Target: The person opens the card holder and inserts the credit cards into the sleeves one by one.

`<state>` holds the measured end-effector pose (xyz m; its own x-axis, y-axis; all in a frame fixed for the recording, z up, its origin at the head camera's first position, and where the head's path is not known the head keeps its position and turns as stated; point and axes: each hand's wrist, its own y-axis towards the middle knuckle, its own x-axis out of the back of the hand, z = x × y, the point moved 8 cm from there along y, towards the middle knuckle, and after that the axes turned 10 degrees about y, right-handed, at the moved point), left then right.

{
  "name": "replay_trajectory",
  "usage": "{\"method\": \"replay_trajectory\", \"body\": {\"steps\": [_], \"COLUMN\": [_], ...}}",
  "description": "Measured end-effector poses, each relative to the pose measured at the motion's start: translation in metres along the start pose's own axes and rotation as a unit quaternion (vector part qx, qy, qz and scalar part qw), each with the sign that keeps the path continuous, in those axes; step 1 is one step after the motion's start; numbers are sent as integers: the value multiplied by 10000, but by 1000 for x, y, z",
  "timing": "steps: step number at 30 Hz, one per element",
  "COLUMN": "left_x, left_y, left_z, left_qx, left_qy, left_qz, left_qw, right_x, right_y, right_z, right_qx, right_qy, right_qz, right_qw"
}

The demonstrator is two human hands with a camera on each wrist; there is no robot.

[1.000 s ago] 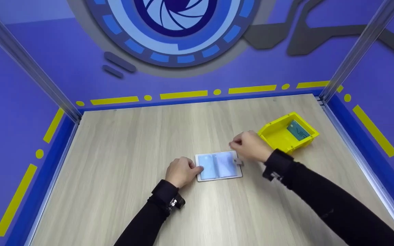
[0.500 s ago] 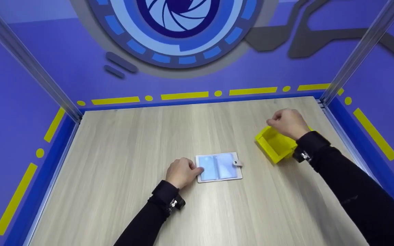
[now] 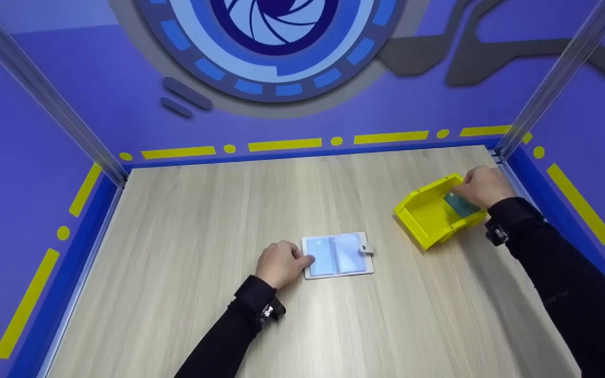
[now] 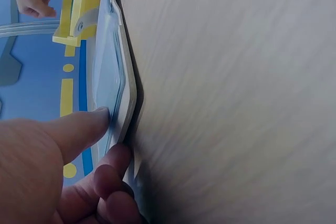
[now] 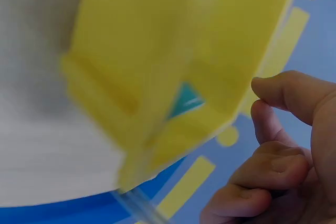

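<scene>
A small card holder (image 3: 336, 255) with clear bluish sleeves and a white cover lies spread flat on the wooden table, its snap strap (image 3: 367, 249) at the right edge. My left hand (image 3: 283, 264) pinches its left edge; the left wrist view shows the thumb (image 4: 86, 129) on the sleeve and a finger against the underside edge. Over the far right side of a yellow bin (image 3: 413, 224) is my right hand (image 3: 486, 187), thumb and forefinger slightly apart with nothing between them. A dark green card (image 3: 460, 206) leans inside the bin, just below those fingertips, partly covered by the hand.
Blue-purple printed panels (image 3: 281, 123) wall the table (image 3: 202, 220) at the back and both sides. Metal posts (image 3: 544, 89) stand in the back corners.
My right hand has moved from the card holder's strap side, rightward to above the bin's far side. The left hand stays at the holder's left edge.
</scene>
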<state>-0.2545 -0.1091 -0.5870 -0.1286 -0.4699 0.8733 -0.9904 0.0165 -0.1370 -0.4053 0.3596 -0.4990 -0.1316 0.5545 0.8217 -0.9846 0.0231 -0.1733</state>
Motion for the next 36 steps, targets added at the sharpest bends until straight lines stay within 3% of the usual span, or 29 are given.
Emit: {"method": "replay_trajectory", "body": {"steps": [8, 15, 36], "left_x": [0, -1, 0], "left_y": [1, 1, 1], "left_z": [0, 0, -1], "left_qx": [-17, -49, -100], "left_qy": [-24, -51, 8], "left_qz": [-18, 5, -37], "left_qw": [10000, 10000, 9999], "right_x": [-1, -6, 12], "right_y": [1, 0, -7], "right_z": [-24, -37, -29], "right_qx": [-47, -304, -204], "right_qy": [-454, -550, -399], "right_qz": [158, 174, 56], "right_qw": [9988, 9979, 9990]}}
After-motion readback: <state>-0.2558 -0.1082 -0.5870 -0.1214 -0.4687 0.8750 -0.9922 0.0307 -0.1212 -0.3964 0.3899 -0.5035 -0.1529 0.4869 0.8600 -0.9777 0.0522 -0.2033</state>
